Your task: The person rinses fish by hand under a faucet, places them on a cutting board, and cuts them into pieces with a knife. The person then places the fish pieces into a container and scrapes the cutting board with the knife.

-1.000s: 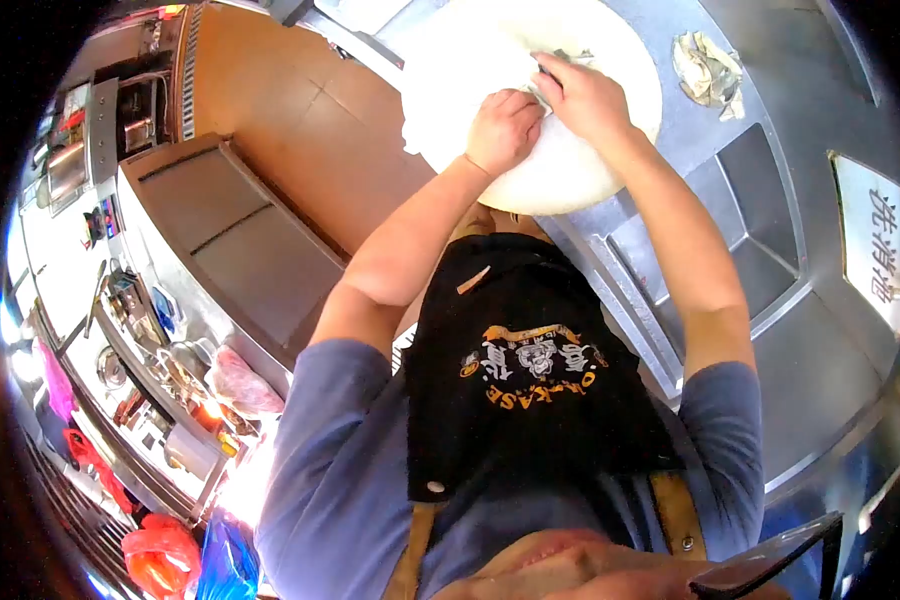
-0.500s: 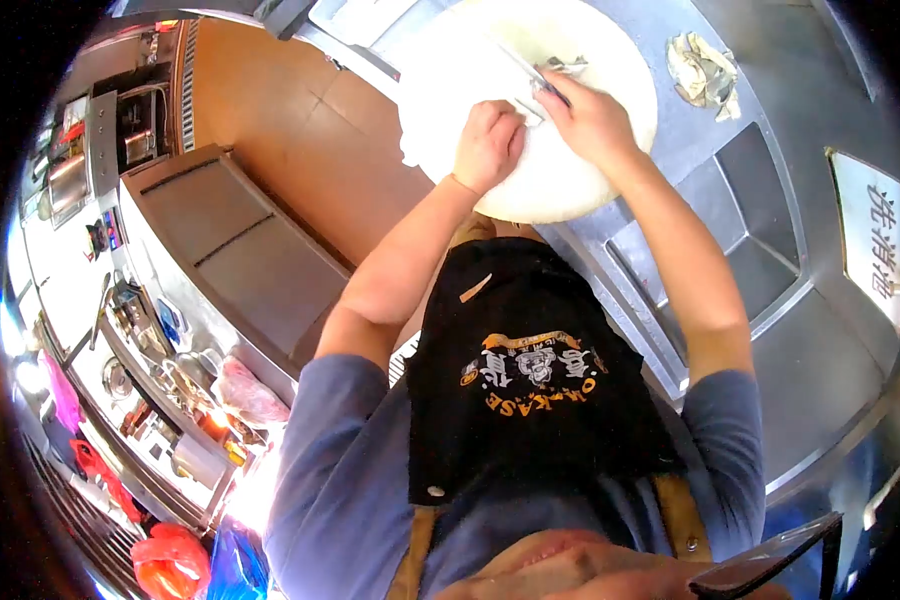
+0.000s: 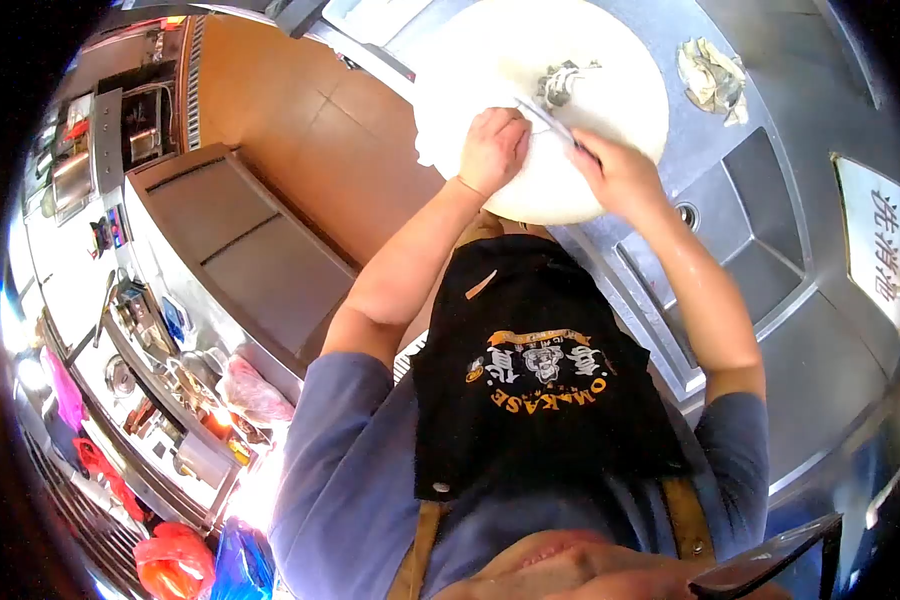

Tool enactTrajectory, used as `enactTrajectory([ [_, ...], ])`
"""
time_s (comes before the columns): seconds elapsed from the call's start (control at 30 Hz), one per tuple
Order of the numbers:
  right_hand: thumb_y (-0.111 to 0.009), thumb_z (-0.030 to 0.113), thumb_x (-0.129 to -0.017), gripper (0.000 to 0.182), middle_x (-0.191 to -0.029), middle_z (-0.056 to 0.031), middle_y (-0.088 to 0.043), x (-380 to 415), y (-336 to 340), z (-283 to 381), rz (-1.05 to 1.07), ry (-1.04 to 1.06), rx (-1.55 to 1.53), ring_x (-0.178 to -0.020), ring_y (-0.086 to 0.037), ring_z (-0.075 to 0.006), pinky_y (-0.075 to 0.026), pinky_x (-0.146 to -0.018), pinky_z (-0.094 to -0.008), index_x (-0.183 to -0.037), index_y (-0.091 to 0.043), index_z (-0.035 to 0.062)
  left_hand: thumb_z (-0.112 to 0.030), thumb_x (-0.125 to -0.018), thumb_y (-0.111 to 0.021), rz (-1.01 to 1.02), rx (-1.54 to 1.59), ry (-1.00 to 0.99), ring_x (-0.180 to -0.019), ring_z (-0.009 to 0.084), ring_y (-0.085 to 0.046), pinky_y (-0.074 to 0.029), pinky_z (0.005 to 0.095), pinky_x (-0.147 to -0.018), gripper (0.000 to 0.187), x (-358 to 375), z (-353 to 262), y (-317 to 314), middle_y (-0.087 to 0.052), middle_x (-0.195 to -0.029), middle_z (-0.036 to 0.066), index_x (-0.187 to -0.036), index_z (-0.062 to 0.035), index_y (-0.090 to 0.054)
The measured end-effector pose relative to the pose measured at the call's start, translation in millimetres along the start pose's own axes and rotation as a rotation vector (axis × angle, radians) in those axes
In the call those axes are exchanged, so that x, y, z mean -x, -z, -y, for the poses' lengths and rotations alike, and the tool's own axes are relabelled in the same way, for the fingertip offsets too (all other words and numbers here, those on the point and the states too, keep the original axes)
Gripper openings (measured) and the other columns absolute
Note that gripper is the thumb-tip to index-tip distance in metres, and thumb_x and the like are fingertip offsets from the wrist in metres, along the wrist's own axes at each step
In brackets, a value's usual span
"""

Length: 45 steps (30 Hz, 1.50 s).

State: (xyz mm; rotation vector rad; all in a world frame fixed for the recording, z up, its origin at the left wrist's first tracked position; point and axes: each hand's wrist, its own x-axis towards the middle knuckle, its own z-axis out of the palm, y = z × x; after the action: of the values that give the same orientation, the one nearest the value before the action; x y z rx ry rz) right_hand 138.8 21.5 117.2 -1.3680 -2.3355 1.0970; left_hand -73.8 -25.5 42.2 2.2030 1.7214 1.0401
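A round white chopping board (image 3: 610, 130) lies before me, badly overexposed on its left side. My right hand (image 3: 610, 170) is closed around the handle of a knife (image 3: 548, 120), whose blade points up and to the left across the board. On the board's left part rests my left hand (image 3: 494, 150), its fingers curled close beside the blade; whatever they hold is lost in the glare. Just beyond the knife sits a small heap of dark and pale pieces (image 3: 560, 82), of a kind I cannot make out.
A crumpled cloth (image 3: 712, 80) lies on the steel counter right of the board. Nearer me is a steel sink (image 3: 750, 230) with a drain. A white sign (image 3: 878, 240) stands at the right. Brown tiled floor (image 3: 290, 110) and a steel cabinet (image 3: 240, 240) are on the left.
My right hand has drawn the knife down and to the right, away from the dark pieces, which now show more fully. My left hand stays curled on the board.
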Motion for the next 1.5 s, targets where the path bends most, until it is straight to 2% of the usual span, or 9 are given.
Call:
enactTrajectory([
  [0.27,-0.054,0.038,-0.096,0.036,-0.1,-0.0143,-0.07,-69.3,-16.0,23.1,-0.026,0.014,0.044,-0.09,-0.067,-0.0345,-0.053,-0.078,-0.0425,-0.123,-0.063,0.015,-0.004,-0.072,-0.069,0.035,-0.003,-0.052,-0.089,0.0275,-0.058,-0.048,0.0372,-0.079,0.015,1.2,-2.9,9.9,-0.062,-0.094,0.008,-0.087,-0.0052,-0.066],
  [0.5,-0.057,0.037,-0.094,0.037,-0.106,-0.0139,-0.069,18.4,-23.1,-10.7,0.007,0.059,0.075,-0.094,-0.067,-0.0344,-0.053,-0.078,-0.0428,-0.123,-0.063,0.0145,-0.003,-0.072,-0.068,-0.007,-0.022,-0.004,-0.09,0.0291,-0.058,-0.049,0.0379,-0.082,0.015,5.1,-0.2,7.2,-0.061,-0.094,0.009,-0.087,-0.0043,-0.066],
  [0.67,-0.056,0.038,-0.095,0.037,-0.102,-0.0166,-0.069,-68.7,-32.9,21.9,-0.028,0.051,-0.009,-0.093,-0.067,-0.0344,-0.053,-0.078,-0.0425,-0.123,-0.063,0.0156,-0.002,-0.07,-0.069,0.039,0.0,-0.045,-0.089,0.0284,-0.058,-0.049,0.0382,-0.081,0.016,6.9,3.2,14.2,-0.062,-0.093,0.008,-0.086,-0.005,-0.066],
  [0.77,-0.055,0.039,-0.095,0.037,-0.1,-0.0177,-0.069,-40.4,-9.8,36.0,-0.03,-0.059,0.017,-0.092,-0.066,-0.0348,-0.052,-0.077,-0.0435,-0.122,-0.064,0.0152,-0.002,-0.07,-0.069,0.001,-0.011,-0.035,-0.089,0.0277,-0.058,-0.048,0.0381,-0.08,0.016,6.6,9.0,23.5,-0.062,-0.094,0.007,-0.086,-0.0055,-0.066],
  [0.87,-0.055,0.038,-0.095,0.036,-0.099,-0.0175,-0.069,11.9,-15.0,8.4,0.062,-0.004,-0.016,-0.091,-0.066,-0.0351,-0.052,-0.077,-0.0438,-0.122,-0.064,0.0163,-0.003,-0.07,-0.07,-0.018,-0.029,0.0,-0.089,0.0274,-0.059,-0.048,0.038,-0.079,0.016,9.9,10.5,20.7,-0.063,-0.094,0.006,-0.086,-0.0057,-0.066],
  [0.93,-0.055,0.038,-0.095,0.036,-0.099,-0.017,-0.069,20.9,-29.1,6.5,-0.061,0.094,0.053,-0.091,-0.066,-0.0349,-0.052,-0.077,-0.0436,-0.123,-0.063,0.0177,-0.003,-0.07,-0.07,-0.005,-0.018,0.007,-0.089,0.0272,-0.059,-0.048,0.0379,-0.079,0.016,8.3,12.3,20.3,-0.063,-0.095,0.006,-0.086,-0.0058,-0.066],
  [1.13,-0.056,0.04,-0.095,0.038,-0.099,-0.0159,-0.07,-73.9,-31.4,39.6,-0.068,-0.006,0.019,-0.089,-0.067,-0.0352,-0.052,-0.076,-0.0442,-0.124,-0.062,0.017,-0.002,-0.072,-0.071,0.036,0.028,-0.054,-0.089,0.0296,-0.059,-0.049,0.04,-0.079,0.017,7.4,11.2,27.3,-0.062,-0.093,0.009,-0.088,-0.0041,-0.066],
  [1.27,-0.056,0.04,-0.095,0.037,-0.095,-0.0158,-0.07,1.4,-23.8,20.2,-0.046,0.059,-0.01,-0.085,-0.067,-0.036,-0.053,-0.074,-0.0441,-0.123,-0.063,0.0169,-0.003,-0.069,-0.069,-0.041,0.024,0.041,-0.088,0.0305,-0.058,-0.049,0.0388,-0.08,0.015,17.4,12.2,23.3,-0.061,-0.092,0.01,-0.084,-0.0037,-0.065],
  [1.5,-0.062,0.038,-0.093,0.04,-0.109,-0.0168,-0.069,-60.4,-47.0,40.4,0.073,-0.109,-0.063,-0.1,-0.066,-0.0336,-0.052,-0.086,-0.0381,-0.124,-0.064,0.0121,-0.004,-0.069,-0.068,0.089,0.019,-0.029,-0.088,0.0332,-0.057,-0.049,0.041,-0.081,0.019,10.9,10.1,30.8,-0.059,-0.093,0.013,-0.087,-0.0034,-0.063],
])
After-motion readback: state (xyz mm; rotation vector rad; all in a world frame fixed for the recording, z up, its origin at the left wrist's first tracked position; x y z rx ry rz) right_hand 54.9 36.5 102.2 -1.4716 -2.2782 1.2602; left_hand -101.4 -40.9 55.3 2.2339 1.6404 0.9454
